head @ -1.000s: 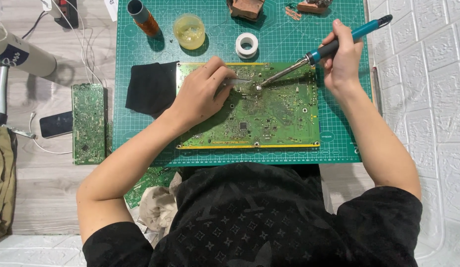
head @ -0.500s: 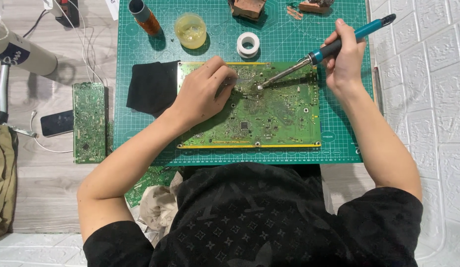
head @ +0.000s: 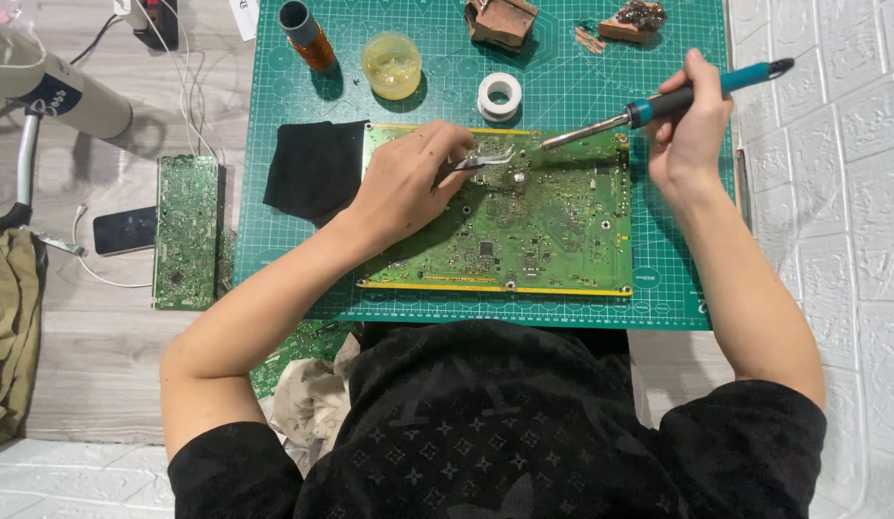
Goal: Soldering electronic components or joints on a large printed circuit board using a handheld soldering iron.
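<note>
The left hand [head: 404, 187] pinches tweezers [head: 485, 161] shut-fingered over the board [head: 543, 240] (lying flat on the green mat [head: 274, 259]), while the right hand [head: 692, 135] wraps closed around the iron [head: 658, 104], tip at the board's top edge.

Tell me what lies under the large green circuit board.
The large green circuit board lies on the green cutting mat. A black cloth sits beside its left edge; whether it reaches underneath is hidden, like anything else between board and mat.
</note>
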